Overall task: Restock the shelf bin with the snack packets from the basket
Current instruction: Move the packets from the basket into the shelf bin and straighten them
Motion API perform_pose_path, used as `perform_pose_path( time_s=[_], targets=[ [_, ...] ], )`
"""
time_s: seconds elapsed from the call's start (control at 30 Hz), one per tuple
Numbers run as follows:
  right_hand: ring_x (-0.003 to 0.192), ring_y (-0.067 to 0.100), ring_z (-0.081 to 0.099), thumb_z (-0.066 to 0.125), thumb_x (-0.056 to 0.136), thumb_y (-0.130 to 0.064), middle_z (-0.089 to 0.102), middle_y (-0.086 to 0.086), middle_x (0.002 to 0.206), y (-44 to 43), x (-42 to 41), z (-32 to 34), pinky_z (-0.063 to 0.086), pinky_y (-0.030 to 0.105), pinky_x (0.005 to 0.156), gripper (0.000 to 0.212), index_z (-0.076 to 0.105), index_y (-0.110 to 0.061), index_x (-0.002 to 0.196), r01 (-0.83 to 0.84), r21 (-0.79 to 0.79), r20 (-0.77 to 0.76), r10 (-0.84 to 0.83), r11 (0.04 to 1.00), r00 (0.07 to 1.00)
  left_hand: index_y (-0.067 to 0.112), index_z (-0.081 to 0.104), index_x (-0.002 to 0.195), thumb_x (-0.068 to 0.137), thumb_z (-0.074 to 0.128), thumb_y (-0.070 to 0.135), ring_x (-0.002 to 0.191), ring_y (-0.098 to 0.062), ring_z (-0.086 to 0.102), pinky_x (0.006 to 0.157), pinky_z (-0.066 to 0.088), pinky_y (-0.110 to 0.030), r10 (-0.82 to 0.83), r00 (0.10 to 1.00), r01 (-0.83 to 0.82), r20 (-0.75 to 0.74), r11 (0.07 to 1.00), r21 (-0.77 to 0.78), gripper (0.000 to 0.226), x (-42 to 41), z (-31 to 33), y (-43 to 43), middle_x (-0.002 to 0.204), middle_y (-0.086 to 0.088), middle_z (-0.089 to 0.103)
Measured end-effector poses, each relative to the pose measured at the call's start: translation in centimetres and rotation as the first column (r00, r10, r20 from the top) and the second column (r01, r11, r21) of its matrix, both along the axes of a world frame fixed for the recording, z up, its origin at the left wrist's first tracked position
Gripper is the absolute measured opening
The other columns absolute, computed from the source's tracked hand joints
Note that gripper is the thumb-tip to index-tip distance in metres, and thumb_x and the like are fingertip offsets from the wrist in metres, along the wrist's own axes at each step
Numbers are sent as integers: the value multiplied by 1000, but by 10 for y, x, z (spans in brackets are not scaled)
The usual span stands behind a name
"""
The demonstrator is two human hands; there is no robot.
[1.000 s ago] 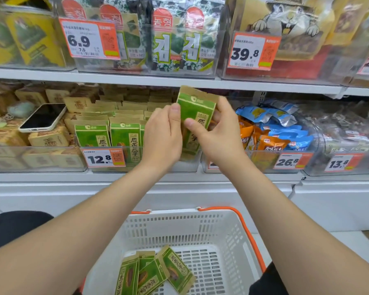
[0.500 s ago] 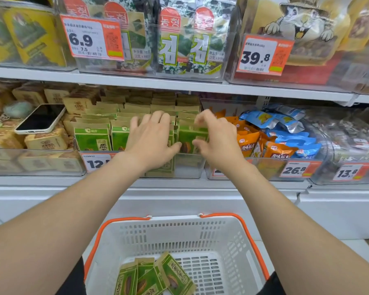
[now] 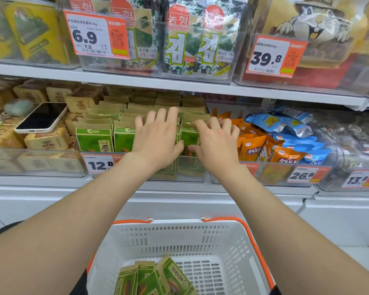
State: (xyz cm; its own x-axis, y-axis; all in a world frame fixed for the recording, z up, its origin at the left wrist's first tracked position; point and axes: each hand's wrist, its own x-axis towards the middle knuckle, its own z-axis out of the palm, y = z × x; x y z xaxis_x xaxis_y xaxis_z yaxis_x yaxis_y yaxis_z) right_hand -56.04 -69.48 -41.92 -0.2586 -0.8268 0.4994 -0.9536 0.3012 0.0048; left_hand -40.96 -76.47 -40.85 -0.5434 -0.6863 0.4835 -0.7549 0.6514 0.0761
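We are reaching both hands into the middle of the frame, where our left hand (image 3: 158, 135) and right hand (image 3: 215, 141) are resting side by side on the front rows of green packets (image 3: 94, 137) in the clear shelf bin (image 3: 192, 170). Packets are filling this bin nearly wall to wall, and only a narrow gap is showing between our thumbs. The white shelf board (image 3: 179, 84) is hanging close over the back rows, leaving more open room above the front rows. A phone (image 3: 41, 118) is lying on the stock at centre left, and orange packets (image 3: 251, 150) are crowding the bin at right. At the bottom, our forearms are flanking the basket (image 3: 179, 237). Its right half is lying bare, and its packets (image 3: 158, 277) are bunching at lower left.
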Motion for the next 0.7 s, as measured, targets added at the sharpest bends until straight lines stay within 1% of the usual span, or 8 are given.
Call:
perform_pose_path(
  time_s=[0.07, 0.23, 0.33, 0.4, 0.47, 0.57, 0.63, 0.7],
  targets=[
    [123, 35, 47, 73, 89, -55, 52, 9, 137, 1, -1, -2, 39, 52, 102, 66, 46, -32, 146, 20, -16, 17, -19, 1000, 1000, 20, 32, 157, 96, 60, 55, 136, -33, 44, 114, 31, -60, -10, 1000, 11, 21, 1000, -6, 76, 1, -4, 1, 142, -7, 51],
    [114, 31, 49, 79, 87, -44, 51, 11, 130, 21, 9, -4, 45, 45, 93, 64, 49, -24, 140, -8, -149, 17, 10, 989, 1000, 15, 32, 158, 91, 68, 50, 151, -32, 28, 119, 23, -60, -71, 997, 71, -22, 997, -23, 84, 10, -4, 12, 161, -7, 36],
    [101, 28, 48, 73, 87, -22, 53, 8, 111, 41, 19, 1, 42, 39, 79, 28, 58, -17, 110, -53, -274, -45, 43, 960, 998, 17, 48, 143, 88, 70, 33, 134, -31, 40, 108, 34, -51, -174, 980, 163, -98, 981, -110, 62, 16, 1, 28, 144, -4, 47],
    [92, 27, 45, 67, 83, -11, 50, 7, 101, 55, 25, 1, 36, 37, 72, 17, 57, -15, 95, -58, -278, -75, 38, 959, 996, 19, 56, 124, 88, 69, 24, 116, -31, 44, 94, 41, -48, -237, 966, 219, -103, 962, -161, 39, 19, 3, 38, 127, -5, 48],
    [92, 27, 44, 67, 81, -10, 49, 7, 100, 67, 29, -6, 34, 37, 71, 16, 58, -14, 94, -21, -192, -61, 10, 981, 998, 19, 58, 111, 89, 66, 20, 106, -30, 44, 85, 42, -48, -280, 959, 268, -46, 947, -177, 24, 20, 1, 46, 116, -6, 48],
    [97, 32, 50, 65, 84, -13, 52, 10, 104, 81, 31, -14, 31, 37, 71, 16, 61, -13, 99, -2, 36, -7, 2, 999, 1000, 21, 60, 102, 90, 62, 19, 99, -28, 49, 80, 42, -43, -335, 941, 338, 46, 936, -99, 12, 20, -9, 54, 102, -1, 54],
    [93, 35, 55, 61, 90, -16, 54, 8, 96, 92, 33, -17, 30, 36, 68, 11, 55, -13, 99, -60, 209, 62, 48, 976, 997, 23, 60, 99, 92, 59, 23, 91, -28, 56, 77, 46, -42, -355, 931, 359, 87, 933, -28, 8, 21, -16, 61, 92, 2, 61],
    [81, 35, 53, 58, 94, -18, 46, 3, 81, 103, 37, -24, 28, 33, 57, 14, 45, -14, 89, -122, 366, 153, 69, 923, 986, 23, 59, 98, 94, 56, 28, 82, -31, 62, 65, 49, -40, -354, 928, 346, 115, 935, 78, 7, 20, -26, 68, 84, 2, 66]
  ],
)
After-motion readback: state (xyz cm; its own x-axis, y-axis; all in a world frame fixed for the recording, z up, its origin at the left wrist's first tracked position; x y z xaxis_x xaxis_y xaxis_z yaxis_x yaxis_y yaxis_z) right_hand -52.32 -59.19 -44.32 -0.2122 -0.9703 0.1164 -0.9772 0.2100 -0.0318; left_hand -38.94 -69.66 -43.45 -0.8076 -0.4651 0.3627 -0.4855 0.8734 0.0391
